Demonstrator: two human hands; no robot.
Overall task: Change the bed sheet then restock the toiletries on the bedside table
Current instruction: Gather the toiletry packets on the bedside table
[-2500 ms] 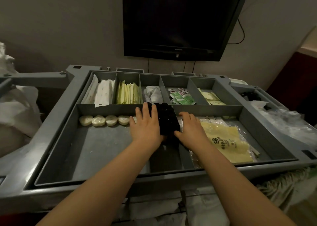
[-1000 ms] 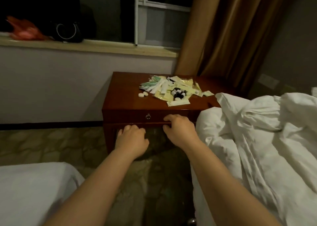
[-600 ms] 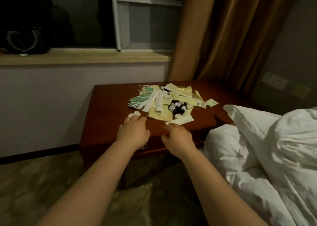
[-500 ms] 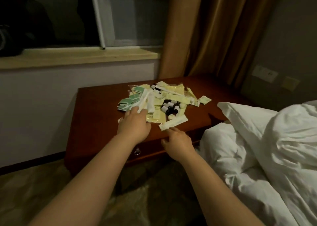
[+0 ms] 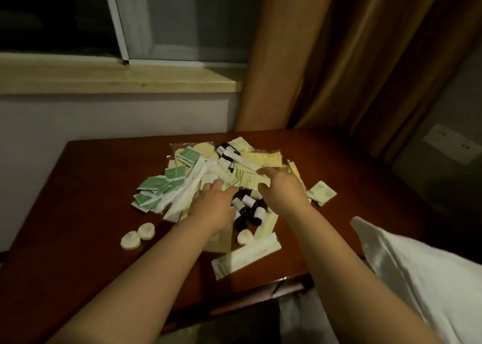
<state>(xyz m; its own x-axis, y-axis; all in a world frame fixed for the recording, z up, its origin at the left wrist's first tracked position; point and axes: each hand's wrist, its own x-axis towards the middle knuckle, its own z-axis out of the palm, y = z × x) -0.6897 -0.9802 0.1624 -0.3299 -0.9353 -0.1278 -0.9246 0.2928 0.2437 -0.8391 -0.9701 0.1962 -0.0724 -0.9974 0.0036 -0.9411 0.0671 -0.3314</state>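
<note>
A heap of toiletries lies on the dark wooden bedside table (image 5: 91, 187): green sachets (image 5: 156, 187), long white packets (image 5: 187, 189), yellow sachets (image 5: 263, 158) and small dark bottles (image 5: 247, 210). Two round soaps (image 5: 138, 235) sit apart at the left, and a long pale packet (image 5: 245, 257) lies near the front edge. My left hand (image 5: 214, 208) rests on the heap with its fingers stretched forward over the white packets. My right hand (image 5: 281, 192) is beside it, thumb and forefinger curved round the edge of a yellow sachet (image 5: 247, 180). The picture is slightly blurred.
White bedding (image 5: 417, 278) bulges at the lower right, against the table's corner. A brown curtain (image 5: 326, 56) hangs behind the table. A window sill (image 5: 117, 77) runs along the wall at the left. A wall socket (image 5: 448, 145) sits at the right.
The view went from a grey supply cart to the bedside table. Both hands rose from the drawer front to the tabletop and moved forward onto the toiletry heap.
</note>
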